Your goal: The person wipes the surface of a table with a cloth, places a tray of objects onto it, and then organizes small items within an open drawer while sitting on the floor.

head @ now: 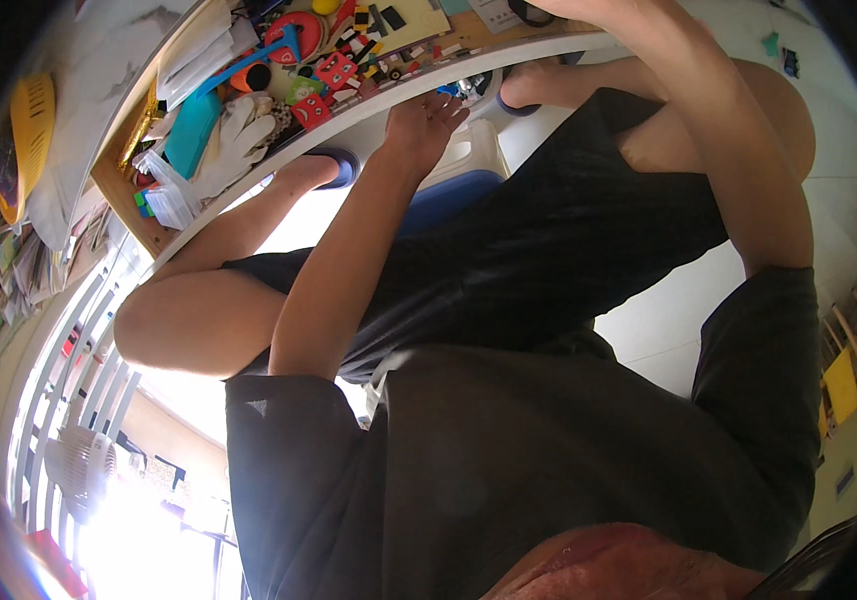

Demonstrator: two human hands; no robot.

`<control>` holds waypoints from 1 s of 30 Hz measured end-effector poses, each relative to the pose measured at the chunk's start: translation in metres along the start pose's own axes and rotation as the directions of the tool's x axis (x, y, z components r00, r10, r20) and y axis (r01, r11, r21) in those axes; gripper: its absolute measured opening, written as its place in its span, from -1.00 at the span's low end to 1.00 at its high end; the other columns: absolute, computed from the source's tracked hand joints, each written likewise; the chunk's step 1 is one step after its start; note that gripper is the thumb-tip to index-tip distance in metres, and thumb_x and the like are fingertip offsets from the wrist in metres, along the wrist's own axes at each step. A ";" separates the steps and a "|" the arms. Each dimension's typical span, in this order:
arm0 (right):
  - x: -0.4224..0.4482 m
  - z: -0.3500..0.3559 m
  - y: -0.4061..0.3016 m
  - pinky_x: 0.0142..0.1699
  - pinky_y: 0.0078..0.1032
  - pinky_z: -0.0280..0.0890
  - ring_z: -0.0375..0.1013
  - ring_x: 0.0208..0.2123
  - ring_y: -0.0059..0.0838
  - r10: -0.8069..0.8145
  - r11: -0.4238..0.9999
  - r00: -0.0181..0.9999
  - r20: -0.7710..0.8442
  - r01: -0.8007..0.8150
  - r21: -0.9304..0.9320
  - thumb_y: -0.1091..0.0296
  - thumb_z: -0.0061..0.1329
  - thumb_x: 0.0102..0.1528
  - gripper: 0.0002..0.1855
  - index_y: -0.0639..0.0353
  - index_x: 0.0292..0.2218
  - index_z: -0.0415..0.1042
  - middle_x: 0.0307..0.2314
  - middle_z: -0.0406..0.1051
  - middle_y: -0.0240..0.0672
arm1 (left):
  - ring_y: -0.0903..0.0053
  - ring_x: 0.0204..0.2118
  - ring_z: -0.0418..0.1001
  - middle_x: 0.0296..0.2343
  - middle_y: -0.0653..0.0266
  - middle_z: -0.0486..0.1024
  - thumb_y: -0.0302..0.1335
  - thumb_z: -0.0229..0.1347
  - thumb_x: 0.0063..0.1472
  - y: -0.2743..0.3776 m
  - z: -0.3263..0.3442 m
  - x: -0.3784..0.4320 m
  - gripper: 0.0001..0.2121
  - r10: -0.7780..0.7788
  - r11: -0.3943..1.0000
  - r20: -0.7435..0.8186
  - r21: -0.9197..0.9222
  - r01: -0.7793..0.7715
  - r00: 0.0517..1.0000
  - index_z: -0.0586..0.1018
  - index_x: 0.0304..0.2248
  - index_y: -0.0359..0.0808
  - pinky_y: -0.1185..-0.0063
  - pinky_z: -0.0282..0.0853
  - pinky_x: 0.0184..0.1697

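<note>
My left hand (425, 124) hovers at the outer side of the open wooden drawer's pale front edge (357, 109), fingers apart, with nothing seen in it. Just past its fingertips is a container of small blue, white and dark pieces (466, 88). My right forearm reaches over the drawer's right end; the right hand is beyond the top edge of the view. Inside the drawer are red face blocks (336, 70), a green block (304, 91), small toy bricks (396, 73), a red disc (293, 36), a blue T-shaped plastic piece (256, 56), a teal case (194, 133) and white gloves (237, 142).
A white and blue plastic stool (466, 176) stands between my legs, under the drawer. A clear plastic box (170, 202) lies in the drawer's left corner. Piled papers or magazines (16, 277) are at far left, and a fan (80, 465) is lower left near white bars.
</note>
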State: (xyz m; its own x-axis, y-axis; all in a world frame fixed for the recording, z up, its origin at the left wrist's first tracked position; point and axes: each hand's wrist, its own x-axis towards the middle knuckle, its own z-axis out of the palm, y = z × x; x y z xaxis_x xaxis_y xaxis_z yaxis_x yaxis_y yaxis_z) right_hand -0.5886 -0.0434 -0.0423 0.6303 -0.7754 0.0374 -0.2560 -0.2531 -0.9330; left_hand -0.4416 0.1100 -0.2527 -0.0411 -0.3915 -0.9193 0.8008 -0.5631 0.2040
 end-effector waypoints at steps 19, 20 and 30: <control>0.027 0.034 0.051 -0.20 -0.41 0.46 0.60 -0.33 -0.27 0.176 0.863 0.974 0.145 -0.082 -0.499 0.52 0.15 0.06 -0.74 0.29 -0.17 0.59 -0.37 0.59 -0.06 | 0.28 0.02 0.51 0.00 -0.06 0.48 -0.38 0.03 0.36 0.082 -0.003 -0.177 -0.52 -0.277 0.694 0.378 0.714 -0.088 0.883 0.33 0.15 -0.54 0.46 0.48 0.05; 0.036 0.046 0.057 -0.19 -0.35 0.45 0.60 -0.32 -0.20 0.295 0.830 0.938 0.183 -0.157 -0.535 0.55 0.12 0.04 -0.72 0.25 -0.15 0.59 -0.37 0.59 -0.05 | 0.32 -0.02 0.55 -0.05 -0.02 0.54 -0.36 0.04 0.36 0.099 -0.001 -0.190 -0.54 -0.311 0.655 0.361 0.752 -0.077 0.879 0.39 0.13 -0.50 0.49 0.52 -0.01; 0.069 0.077 0.103 -0.15 -0.33 0.42 0.49 -0.12 -0.19 0.031 0.688 0.792 0.610 0.425 -0.588 0.62 -0.11 0.12 -0.62 0.21 -0.02 0.46 0.05 0.33 -0.21 | 0.44 -0.33 0.56 -0.31 0.13 0.57 -0.37 -0.07 0.43 0.225 0.023 -0.181 -0.76 0.331 0.704 0.403 0.496 -0.508 0.853 0.53 -0.16 -0.39 0.58 0.54 -0.23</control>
State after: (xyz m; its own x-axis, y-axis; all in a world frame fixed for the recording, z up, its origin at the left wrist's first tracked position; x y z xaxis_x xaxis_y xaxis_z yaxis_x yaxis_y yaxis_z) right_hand -0.5149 -0.0780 -0.1635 0.9382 -0.2691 -0.2178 -0.3387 -0.8440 -0.4159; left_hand -0.2676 0.0376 -0.0327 -0.0102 -0.8136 -0.5813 0.2882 -0.5590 0.7774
